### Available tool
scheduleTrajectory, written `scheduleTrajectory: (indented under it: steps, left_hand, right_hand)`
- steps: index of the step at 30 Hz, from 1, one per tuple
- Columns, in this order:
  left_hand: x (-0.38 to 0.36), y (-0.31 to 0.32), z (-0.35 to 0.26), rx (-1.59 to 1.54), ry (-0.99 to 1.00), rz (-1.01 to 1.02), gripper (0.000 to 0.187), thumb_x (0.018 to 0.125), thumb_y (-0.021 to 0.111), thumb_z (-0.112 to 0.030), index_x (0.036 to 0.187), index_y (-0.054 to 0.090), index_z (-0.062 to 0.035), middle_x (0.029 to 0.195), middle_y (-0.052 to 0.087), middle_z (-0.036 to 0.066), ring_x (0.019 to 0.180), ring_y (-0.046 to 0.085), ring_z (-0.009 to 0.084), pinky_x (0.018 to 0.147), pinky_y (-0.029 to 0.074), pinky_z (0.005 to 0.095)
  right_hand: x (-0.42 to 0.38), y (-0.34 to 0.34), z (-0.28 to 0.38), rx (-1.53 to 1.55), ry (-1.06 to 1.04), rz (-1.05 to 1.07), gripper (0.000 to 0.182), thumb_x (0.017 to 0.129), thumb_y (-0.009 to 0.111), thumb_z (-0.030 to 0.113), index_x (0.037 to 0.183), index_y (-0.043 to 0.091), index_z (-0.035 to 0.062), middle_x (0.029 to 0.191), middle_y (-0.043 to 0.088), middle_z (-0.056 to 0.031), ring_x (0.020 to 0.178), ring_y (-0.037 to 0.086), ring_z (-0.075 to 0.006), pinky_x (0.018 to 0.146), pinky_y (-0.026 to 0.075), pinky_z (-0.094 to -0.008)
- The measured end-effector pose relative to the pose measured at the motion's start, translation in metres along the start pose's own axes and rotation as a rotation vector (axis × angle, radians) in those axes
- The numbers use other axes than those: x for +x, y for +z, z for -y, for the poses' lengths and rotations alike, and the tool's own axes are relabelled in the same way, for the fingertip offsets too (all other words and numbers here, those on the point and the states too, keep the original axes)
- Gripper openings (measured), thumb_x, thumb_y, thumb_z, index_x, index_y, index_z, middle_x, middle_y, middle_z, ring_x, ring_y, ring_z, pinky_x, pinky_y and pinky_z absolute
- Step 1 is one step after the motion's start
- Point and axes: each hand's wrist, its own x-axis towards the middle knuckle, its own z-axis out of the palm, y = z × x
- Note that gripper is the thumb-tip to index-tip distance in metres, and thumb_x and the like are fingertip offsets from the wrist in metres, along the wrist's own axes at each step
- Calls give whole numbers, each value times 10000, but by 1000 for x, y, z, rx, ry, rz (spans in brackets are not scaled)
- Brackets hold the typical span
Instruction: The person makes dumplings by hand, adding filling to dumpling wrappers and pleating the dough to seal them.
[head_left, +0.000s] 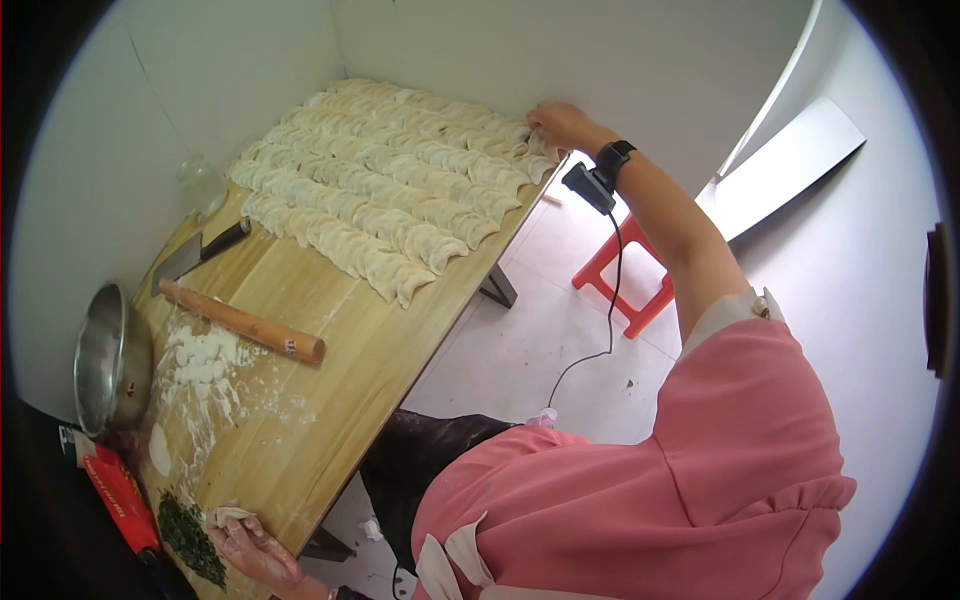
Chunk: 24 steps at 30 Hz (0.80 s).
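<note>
My right hand [562, 124] reaches out to the far right corner of the table, with its fingers curled down over a dumpling [541, 148] at the end of a row. Long, tightly packed rows of pale dumplings [375, 175] cover the far part of the wooden table [400, 335]. At the near edge, my left hand [255, 555] is floury and closed around a piece of thin dough [232, 515]. Just left of it lies a pile of chopped dark greens [188, 540]. A flat dough wrapper [160, 450] rests beyond the greens.
A rolling pin [245, 322] lies beside scattered flour with small dough pieces [205, 360]. Behind it is a cleaver [180, 262] with a dark handle. A steel bowl [112, 360] tilts at the left edge near a red package [122, 498]. A red stool [640, 285] stands on the floor.
</note>
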Motion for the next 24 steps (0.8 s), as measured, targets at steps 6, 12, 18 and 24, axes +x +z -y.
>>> scheduleTrajectory:
  steps: [6,12,18,24]
  left_hand:
    - [-1,6,-2,-7,-20,-47,171,940,442,-40,1109,464,-25,1023,525,61,702,457,60,597,394,184]
    - [1,-1,0,5,-8,6,182,938,442,-40,1118,460,-20,1033,523,69,714,459,63,610,394,183]
    - [-1,5,-2,17,-8,-20,168,943,448,-55,1108,460,-24,1034,521,71,709,455,64,606,386,188]
    - [0,2,2,-8,22,-8,177,948,445,-66,1118,456,-19,1036,519,79,711,457,66,606,388,193]
  right_hand:
    - [-5,1,-9,7,-123,-129,115,760,558,91,856,598,42,845,612,-152,831,578,-354,707,452,-425]
    - [-15,-1,-4,57,-65,-330,105,790,554,104,855,585,27,804,603,-173,803,576,-362,691,449,-445]
    - [-10,-18,-1,133,-40,-508,94,804,562,90,874,590,33,814,621,-168,747,611,-317,667,473,-405]
    - [-8,-34,2,1273,80,-75,109,846,589,68,948,577,33,806,584,-41,732,569,-119,677,472,-252]
